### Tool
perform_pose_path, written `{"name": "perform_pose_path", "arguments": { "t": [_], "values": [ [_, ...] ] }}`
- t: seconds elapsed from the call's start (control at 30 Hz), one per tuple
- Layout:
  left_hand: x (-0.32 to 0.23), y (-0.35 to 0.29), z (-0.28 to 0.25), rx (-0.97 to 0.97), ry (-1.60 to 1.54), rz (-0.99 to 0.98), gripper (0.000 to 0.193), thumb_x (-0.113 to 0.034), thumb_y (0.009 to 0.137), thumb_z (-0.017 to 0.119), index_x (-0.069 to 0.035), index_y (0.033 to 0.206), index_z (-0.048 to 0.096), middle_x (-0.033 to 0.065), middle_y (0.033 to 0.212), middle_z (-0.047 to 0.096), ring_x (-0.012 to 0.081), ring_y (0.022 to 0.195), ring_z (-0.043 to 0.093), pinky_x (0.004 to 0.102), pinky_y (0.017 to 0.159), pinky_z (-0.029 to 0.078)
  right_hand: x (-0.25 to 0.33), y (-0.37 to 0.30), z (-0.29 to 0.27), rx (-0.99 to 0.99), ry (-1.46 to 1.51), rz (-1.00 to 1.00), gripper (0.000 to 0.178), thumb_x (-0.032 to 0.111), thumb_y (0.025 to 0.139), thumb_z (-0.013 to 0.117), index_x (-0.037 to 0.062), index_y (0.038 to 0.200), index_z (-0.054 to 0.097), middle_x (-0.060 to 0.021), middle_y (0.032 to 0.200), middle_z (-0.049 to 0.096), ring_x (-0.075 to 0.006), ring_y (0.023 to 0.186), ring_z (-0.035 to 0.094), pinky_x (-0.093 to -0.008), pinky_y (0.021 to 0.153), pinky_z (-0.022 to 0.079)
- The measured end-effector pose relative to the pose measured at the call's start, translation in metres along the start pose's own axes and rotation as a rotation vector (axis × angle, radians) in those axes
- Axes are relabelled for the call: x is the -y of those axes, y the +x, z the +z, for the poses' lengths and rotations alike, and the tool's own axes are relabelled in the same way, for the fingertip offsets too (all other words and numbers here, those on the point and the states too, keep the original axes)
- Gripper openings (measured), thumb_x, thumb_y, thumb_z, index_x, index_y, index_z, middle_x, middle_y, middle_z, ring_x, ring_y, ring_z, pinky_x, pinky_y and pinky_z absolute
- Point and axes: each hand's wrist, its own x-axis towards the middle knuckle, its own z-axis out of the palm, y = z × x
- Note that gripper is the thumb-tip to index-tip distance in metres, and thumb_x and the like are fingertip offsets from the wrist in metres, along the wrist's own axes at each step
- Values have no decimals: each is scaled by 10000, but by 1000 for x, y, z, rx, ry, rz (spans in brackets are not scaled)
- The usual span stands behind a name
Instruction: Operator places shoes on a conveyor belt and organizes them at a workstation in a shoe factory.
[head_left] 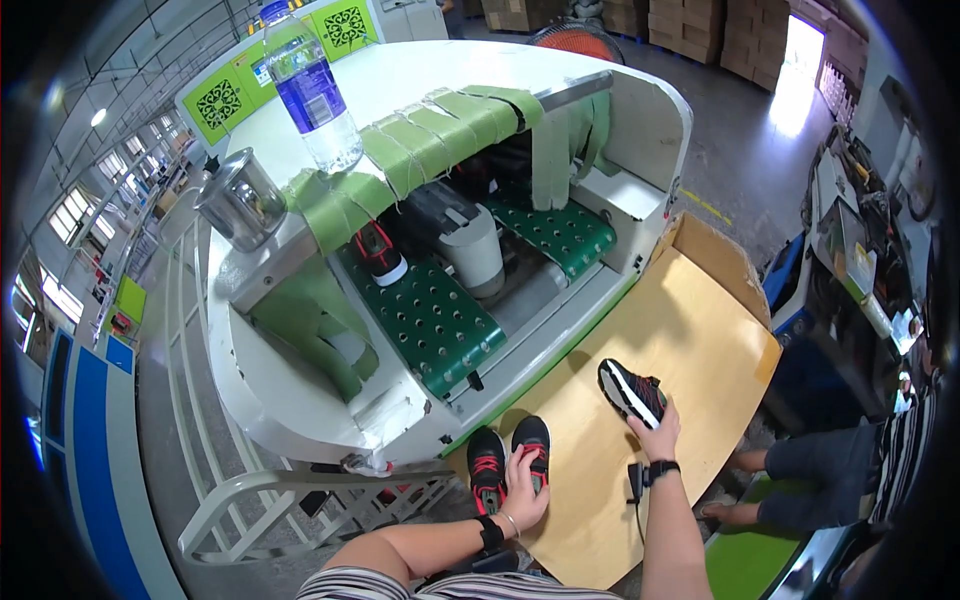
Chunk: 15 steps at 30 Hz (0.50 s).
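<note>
My right hand [658, 432] grips a black sneaker [630, 391] by one end, above the wooden board [580, 450]. That sneaker is tipped on its side, so its white sole edge shows. At the board's left edge, my left hand [524, 495] has its fingers closed over another black sneaker [531, 434] with red laces. Close to its left lies a similar black sneaker [487, 463] with red laces, which the hand does not hold. Inside the machine opening, a black and red shoe [378, 253] with a white sole rests on a green perforated belt [425, 320].
The white machine [260, 370] fills the middle, with green tape strips over its opening. On top stand a water bottle [312, 100] and a metal cup [240, 200]. A white rail [250, 510] is at left; a person in shorts [820, 475] is at right.
</note>
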Motion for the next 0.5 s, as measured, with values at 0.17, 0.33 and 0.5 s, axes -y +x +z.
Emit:
{"name": "perform_pose_path", "arguments": {
  "t": [0.17, 0.33, 0.5],
  "values": [
    [-35, 25, -39, -60, -346, -349, 709, -36, 806, 654, -64, 1422, 303, 194, 1332, 415, 272, 1256, 426, 353, 1075, 347, 70, -26, -5, -87, -62, -202, 773, 153, 656, 832, 126, 1347, 486, -203, 1326, 433, -397, 1227, 431, -463, 1067, 360],
    [-134, 60, -129, -74, -642, -96, 689, -1, 812, 636, -30, 1424, 321, 142, 1370, 421, 232, 1261, 423, 336, 1096, 312, 81, -85, -17, 400, 169, -467, 908, 95, 644, 837, 79, 1432, 386, -222, 1333, 431, -387, 1232, 452, -434, 1045, 398],
    [-147, 121, -158, -661, -310, 186, 731, 20, 811, 586, -1, 1469, 269, 144, 1401, 377, 236, 1287, 390, 345, 1120, 270, 86, -92, 14, 358, 342, -103, 876, 100, 732, 785, 20, 1468, 315, -251, 1327, 507, -359, 1202, 530, -387, 1026, 431]
  ]
}}
